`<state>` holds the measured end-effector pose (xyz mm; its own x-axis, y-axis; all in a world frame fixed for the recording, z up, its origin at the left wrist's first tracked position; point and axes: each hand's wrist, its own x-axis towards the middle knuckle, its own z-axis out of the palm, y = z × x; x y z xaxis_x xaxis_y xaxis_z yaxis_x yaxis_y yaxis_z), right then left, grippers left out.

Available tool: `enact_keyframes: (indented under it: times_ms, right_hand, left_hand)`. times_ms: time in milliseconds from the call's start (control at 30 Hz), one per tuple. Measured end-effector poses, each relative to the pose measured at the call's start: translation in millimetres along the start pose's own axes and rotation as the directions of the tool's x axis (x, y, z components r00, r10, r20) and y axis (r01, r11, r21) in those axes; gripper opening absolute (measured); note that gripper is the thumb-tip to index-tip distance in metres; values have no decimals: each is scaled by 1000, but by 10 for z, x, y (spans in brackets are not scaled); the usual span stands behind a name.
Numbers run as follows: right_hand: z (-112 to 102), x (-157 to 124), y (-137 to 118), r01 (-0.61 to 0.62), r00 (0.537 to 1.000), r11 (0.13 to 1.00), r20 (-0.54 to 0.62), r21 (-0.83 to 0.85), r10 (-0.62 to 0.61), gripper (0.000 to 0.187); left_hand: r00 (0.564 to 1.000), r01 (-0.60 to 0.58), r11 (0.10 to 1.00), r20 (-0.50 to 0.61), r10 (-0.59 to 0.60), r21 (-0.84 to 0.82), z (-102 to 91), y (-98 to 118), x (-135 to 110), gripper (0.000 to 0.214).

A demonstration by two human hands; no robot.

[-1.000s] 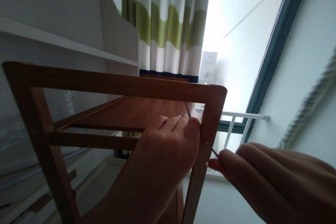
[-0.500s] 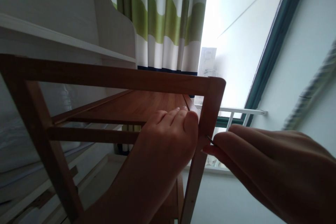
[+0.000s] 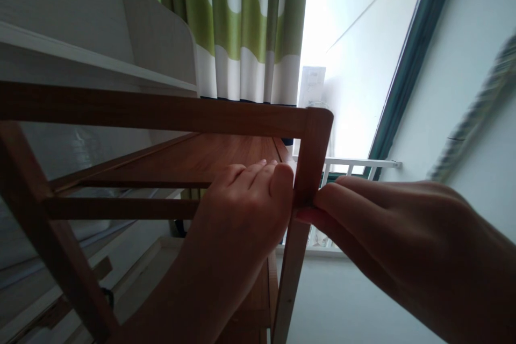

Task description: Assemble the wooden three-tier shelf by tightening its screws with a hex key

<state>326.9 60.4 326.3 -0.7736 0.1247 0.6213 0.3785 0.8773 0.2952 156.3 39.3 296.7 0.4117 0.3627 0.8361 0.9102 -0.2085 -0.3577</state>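
A brown wooden rack [image 3: 161, 111] with an upright post [image 3: 314, 145] at its right corner stands before me. My left hand [image 3: 245, 207] is curled round the rack at the inner side of this post, where a shelf board [image 3: 193, 156] meets it; its fingertips are partly hidden. From the outer side, my right hand [image 3: 374, 226] pinches thumb and forefinger together against the same post. The thin dark metal piece seen in that pinch a moment earlier is now hidden by the fingers and wood.
White shelving [image 3: 157, 27] rises at the left, behind the rack. A green, white and navy curtain [image 3: 250, 37] hangs beside a bright window [image 3: 358, 48]. Low white rails [image 3: 358, 162] cross under the window, and a twisted rope-like strip [image 3: 463, 129] runs along the right wall.
My right hand has come in against the post, and the thin dark piece between its fingers no longer shows. The view has shifted slightly; my left hand keeps its grip on the rack.
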Motion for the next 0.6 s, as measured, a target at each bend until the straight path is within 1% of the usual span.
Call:
enact_keyframes:
  times_ms: [67,133,167,267,300,367,400,467,533,600]
  right_hand:
    - [-11,1,32,-52,998,997,36,51,50,17]
    - [-14,12,82,-102,995,989,35,108,98,11]
    - [-8,20,114,-125,992,983,21,132,123,12]
    - [45,46,226,-215,975,955,-10,203,221,26]
    - [71,55,263,-255,965,937,5,238,261,31]
    - [127,73,330,-322,946,886,77,335,315,41]
    - [154,81,357,-343,939,851,131,398,318,47]
    - [199,96,397,-366,930,759,250,538,271,52]
    - [233,105,417,-366,927,651,323,665,191,45]
    - [257,102,421,-364,928,582,341,728,154,33]
  left_hand:
    - [999,-31,997,35,29,73,-5,-4,3,16]
    - [998,-41,994,46,37,98,-14,-7,0,15]
    - [998,-39,994,50,34,99,-18,-8,-3,14]
    - [998,-34,994,59,28,101,-28,-11,-16,13]
    - [998,-38,994,60,32,104,-30,-13,-18,12]
    - [997,-50,993,58,44,110,-30,-16,-18,11]
    - [997,-58,992,56,52,110,-29,-18,-17,11]
    - [997,-65,992,45,61,108,-23,-20,-12,11]
    - [998,-61,993,37,57,104,-11,-19,-8,11]
    - [998,-52,994,33,49,101,5,-16,-8,11]
